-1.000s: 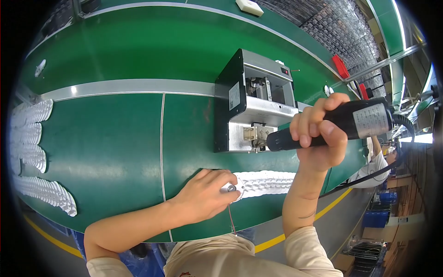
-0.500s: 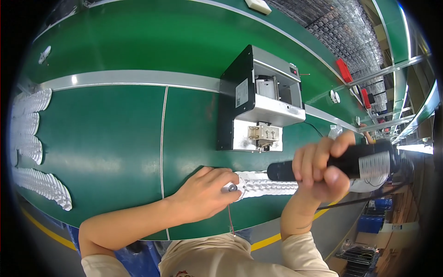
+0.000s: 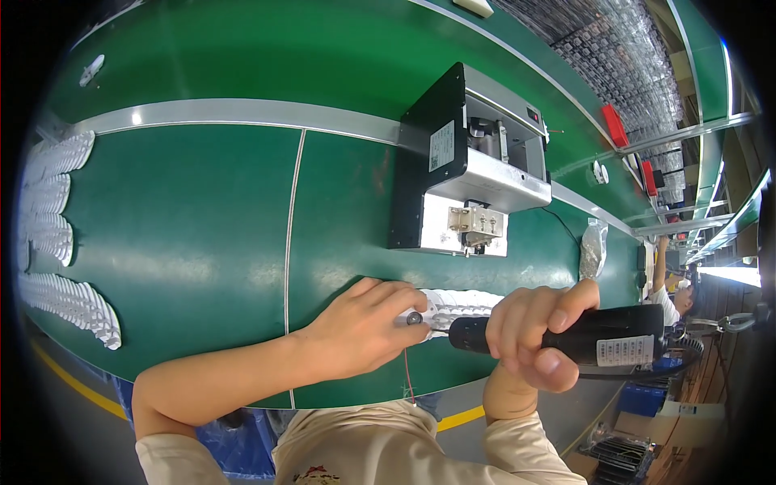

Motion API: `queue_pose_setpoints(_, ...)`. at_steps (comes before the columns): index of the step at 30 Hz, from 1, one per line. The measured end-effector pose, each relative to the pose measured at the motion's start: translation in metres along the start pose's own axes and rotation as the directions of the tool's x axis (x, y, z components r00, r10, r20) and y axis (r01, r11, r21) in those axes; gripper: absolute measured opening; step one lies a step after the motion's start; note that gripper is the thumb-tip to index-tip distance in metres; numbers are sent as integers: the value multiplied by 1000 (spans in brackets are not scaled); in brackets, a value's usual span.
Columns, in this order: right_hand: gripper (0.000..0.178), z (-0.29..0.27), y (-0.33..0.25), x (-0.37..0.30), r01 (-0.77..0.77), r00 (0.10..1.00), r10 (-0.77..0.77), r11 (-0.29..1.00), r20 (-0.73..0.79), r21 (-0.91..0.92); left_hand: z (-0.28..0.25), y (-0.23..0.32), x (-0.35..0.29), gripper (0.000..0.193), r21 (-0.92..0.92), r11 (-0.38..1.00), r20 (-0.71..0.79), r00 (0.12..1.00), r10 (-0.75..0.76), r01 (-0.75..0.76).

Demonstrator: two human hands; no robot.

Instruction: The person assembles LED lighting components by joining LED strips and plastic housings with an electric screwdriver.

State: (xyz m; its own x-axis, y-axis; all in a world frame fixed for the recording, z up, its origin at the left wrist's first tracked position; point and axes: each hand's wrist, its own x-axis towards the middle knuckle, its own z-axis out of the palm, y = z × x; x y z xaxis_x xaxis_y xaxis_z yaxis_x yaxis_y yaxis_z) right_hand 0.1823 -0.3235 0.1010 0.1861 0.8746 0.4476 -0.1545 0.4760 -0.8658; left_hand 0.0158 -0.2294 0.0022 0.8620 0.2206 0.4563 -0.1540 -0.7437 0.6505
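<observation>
Here, with the clock laid over the view, the left hand (image 3: pixel 376 323) rests on the green table (image 3: pixel 210 210) at 6 o'clock, thumb and fingers pinching a white part (image 3: pixel 414 318) with a dark round centre. A red wire (image 3: pixel 410 376) trails from under it toward 6 o'clock. The right hand (image 3: pixel 537 335), at 4 o'clock, wraps its fingers round a black driver (image 3: pixel 602 335) whose bit points to 9 o'clock at the part; whether they touch I cannot tell. The driver bears a white sticker (image 3: pixel 625 351) with rows of fine print. From the part toward 3 o'clock runs a white row (image 3: pixel 465 301). At 1 o'clock stands a machine (image 3: pixel 505 182), its black side carrying a white label (image 3: pixel 442 145) with small lines and a square code, too small to read. White stacks (image 3: pixel 77 303) lie at 9 o'clock.
</observation>
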Motion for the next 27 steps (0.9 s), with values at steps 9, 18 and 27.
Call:
queue_pose_setpoints(9, 31, 6, -2, -1, 53, 992, -43, 995, 120, -83, -4, 0, 2, 29, -26, 1000, 14, 1000, 11, -11)
queue_pose_setpoints(18, 29, 11, -6, -2, -3, 997, 6, 999, 82, -38, -3, -1, 3, 27, -41, 999, 1, 1000, -3, 3)
queue_pose_setpoints(27, 28, 12, -2, -4, -16, 998, 18, 999, 67, -34, -3, 3, 3, 47, -50, 998, -2, 999, -35, 35)
